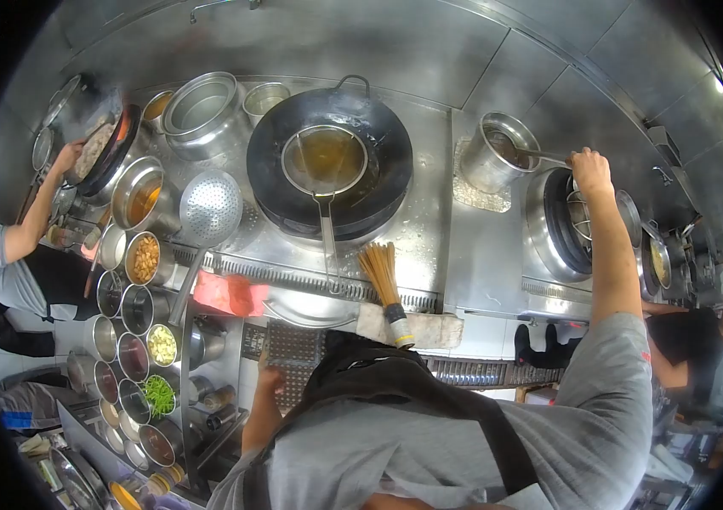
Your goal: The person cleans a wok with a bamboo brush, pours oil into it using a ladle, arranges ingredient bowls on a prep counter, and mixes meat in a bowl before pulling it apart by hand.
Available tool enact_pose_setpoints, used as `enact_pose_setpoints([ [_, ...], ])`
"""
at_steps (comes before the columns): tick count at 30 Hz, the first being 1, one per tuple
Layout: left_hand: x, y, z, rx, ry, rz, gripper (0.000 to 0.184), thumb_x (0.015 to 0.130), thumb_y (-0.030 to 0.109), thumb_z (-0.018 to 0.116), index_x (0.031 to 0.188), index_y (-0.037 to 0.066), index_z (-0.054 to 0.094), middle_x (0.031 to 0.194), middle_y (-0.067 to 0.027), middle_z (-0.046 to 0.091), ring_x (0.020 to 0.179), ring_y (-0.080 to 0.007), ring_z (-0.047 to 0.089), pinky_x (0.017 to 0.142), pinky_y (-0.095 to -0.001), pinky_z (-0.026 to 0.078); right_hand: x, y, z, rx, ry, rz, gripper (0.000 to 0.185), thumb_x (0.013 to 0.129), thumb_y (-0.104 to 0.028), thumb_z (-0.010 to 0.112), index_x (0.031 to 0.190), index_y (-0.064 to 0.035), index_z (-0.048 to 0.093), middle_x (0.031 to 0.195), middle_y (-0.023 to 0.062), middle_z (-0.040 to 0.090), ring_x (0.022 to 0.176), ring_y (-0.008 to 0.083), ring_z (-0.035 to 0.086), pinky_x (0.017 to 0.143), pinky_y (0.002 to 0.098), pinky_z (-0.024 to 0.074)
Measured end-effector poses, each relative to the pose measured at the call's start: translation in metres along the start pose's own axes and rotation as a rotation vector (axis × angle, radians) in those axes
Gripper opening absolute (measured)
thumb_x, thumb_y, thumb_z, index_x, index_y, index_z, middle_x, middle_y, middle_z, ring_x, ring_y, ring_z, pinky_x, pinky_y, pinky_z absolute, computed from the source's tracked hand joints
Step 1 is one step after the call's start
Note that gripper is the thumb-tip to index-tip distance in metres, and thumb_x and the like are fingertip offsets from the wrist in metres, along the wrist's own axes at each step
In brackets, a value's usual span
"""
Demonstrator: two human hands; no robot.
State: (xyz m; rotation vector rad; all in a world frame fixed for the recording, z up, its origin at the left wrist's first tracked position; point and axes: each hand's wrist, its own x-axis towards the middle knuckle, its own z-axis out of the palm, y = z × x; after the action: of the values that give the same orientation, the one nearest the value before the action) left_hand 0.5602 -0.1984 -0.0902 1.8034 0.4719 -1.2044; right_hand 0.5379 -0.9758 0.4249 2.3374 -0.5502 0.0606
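Right hand (591, 170), upper right: closed on the end of a long handle (549, 156). Handle's far end goes into the tall steel pot (485, 170), dark liquid inside; submerged end hidden. Pot upright on the tabletop (485, 255), just left of a burner (546, 217) that the forearm passes over.

Left hand (270, 379), lower center-left: blurred, can't tell if open or gripping. Nearest thing is the dark perforated mat (293, 353).

Further out: big wok (391, 140), upper center, round strainer (326, 161) over it; bamboo brush (385, 285) below right of it.

Step, my read: handle being worked in the pot. Moving it calls for a firm grip, clear of the rim.
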Motion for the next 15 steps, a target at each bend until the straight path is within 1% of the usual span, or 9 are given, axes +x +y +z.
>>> enact_pose_setpoints([
  [2,-0.012,-0.008,-0.004,-0.274,-0.034,-0.2,0.012,0.084,0.016,0.048,0.084,0.006,0.054,0.065,-0.0097,0.057,0.05,-0.0211,0.057,0.04,-0.0359,0.048,0.008,-0.011,0.006,0.043,-0.047,0.003,0.017,0.081,-0.021,0.058,0.084,-0.009,0.07,0.082,0.014,0.065,0.081,0.0289,0.065,0.069,0.0384,0.053],
  [4,-0.016,-0.019,-0.005,-0.206,0.005,-0.222,0.013,0.085,0.017,0.047,0.084,0.006,0.054,0.066,-0.0095,0.057,0.052,-0.0214,0.057,0.04,-0.0363,0.049,0.017,-0.028,-0.007,0.122,-0.201,0.051,0.018,0.078,-0.02,0.061,0.085,-0.006,0.069,0.086,0.0166,0.067,0.084,0.0299,0.065,0.073,0.039,0.0528],
  [6,-0.012,-0.031,-0.007,-0.064,0.063,-0.265,0.015,0.085,0.019,0.046,0.086,0.007,0.054,0.067,-0.0091,0.056,0.055,-0.0219,0.058,0.041,-0.0371,0.049,0.022,-0.037,-0.015,0.16,-0.225,0.09,0.017,0.077,-0.019,0.063,0.085,-0.0052,0.069,0.088,0.0169,0.067,0.085,0.0307,0.065,0.074,0.0393,0.0526],
  [7,-0.01,-0.038,-0.009,-0.063,0.068,-0.265,0.015,0.085,0.019,0.046,0.086,0.007,0.054,0.067,-0.0091,0.056,0.055,-0.0219,0.058,0.041,-0.0371,0.049,0.024,-0.041,-0.018,0.191,-0.253,0.124,0.017,0.076,-0.018,0.064,0.085,-0.0044,0.069,0.089,0.0171,0.066,0.086,0.0314,0.065,0.076,0.0395,0.0524],
  [8,-0.005,-0.048,-0.011,-0.013,0.02,-0.194,0.015,0.085,0.02,0.046,0.086,0.006,0.054,0.067,-0.0094,0.056,0.053,-0.0219,0.058,0.04,-0.0365,0.049,0.026,-0.042,-0.023,0.23,-0.297,0.158,0.019,0.073,-0.016,0.065,0.088,-0.0036,0.068,0.092,0.0173,0.066,0.09,0.0317,0.064,0.08,0.0396,0.0514],
  [9,-0.001,-0.051,-0.012,0.034,-0.029,-0.122,0.016,0.085,0.02,0.046,0.085,0.006,0.054,0.067,-0.0096,0.057,0.051,-0.022,0.057,0.039,-0.0359,0.048,0.026,-0.043,-0.03,0.232,-0.295,0.156,0.019,0.073,-0.016,0.065,0.088,-0.0036,0.068,0.092,0.0173,0.066,0.09,0.0317,0.064,0.08,0.0396,0.0514],
  [12,0.007,-0.05,-0.01,-0.045,-0.049,-0.202,0.016,0.085,0.02,0.047,0.084,0.006,0.054,0.067,-0.0105,0.057,0.049,-0.0222,0.057,0.038,-0.0347,0.048,0.024,-0.039,-0.052,0.293,-0.325,0.248,0.025,0.073,-0.017,0.067,0.093,-0.003,0.067,0.098,0.0183,0.065,0.096,0.0321,0.062,0.084,0.0401,0.0497],
  [13,0.007,-0.049,-0.01,-0.045,-0.052,-0.201,0.016,0.085,0.02,0.047,0.084,0.006,0.054,0.067,-0.0105,0.057,0.049,-0.0222,0.057,0.038,-0.0347,0.048,0.022,-0.034,-0.059,0.334,-0.373,0.306,0.028,0.073,-0.019,0.069,0.096,-0.0027,0.067,0.101,0.0188,0.064,0.098,0.0325,0.061,0.085,0.0403,0.0488],
  [15,-0.001,-0.038,-0.006,-0.034,-0.029,-0.076,0.016,0.084,0.02,0.05,0.08,0.006,0.054,0.066,-0.0115,0.056,0.05,-0.0232,0.057,0.037,-0.0345,0.046,0.016,-0.025,-0.066,0.369,-0.423,0.376,0.032,0.072,-0.02,0.071,0.098,-0.0024,0.066,0.103,0.0193,0.063,0.101,0.0329,0.06,0.087,0.0405,0.048],
])
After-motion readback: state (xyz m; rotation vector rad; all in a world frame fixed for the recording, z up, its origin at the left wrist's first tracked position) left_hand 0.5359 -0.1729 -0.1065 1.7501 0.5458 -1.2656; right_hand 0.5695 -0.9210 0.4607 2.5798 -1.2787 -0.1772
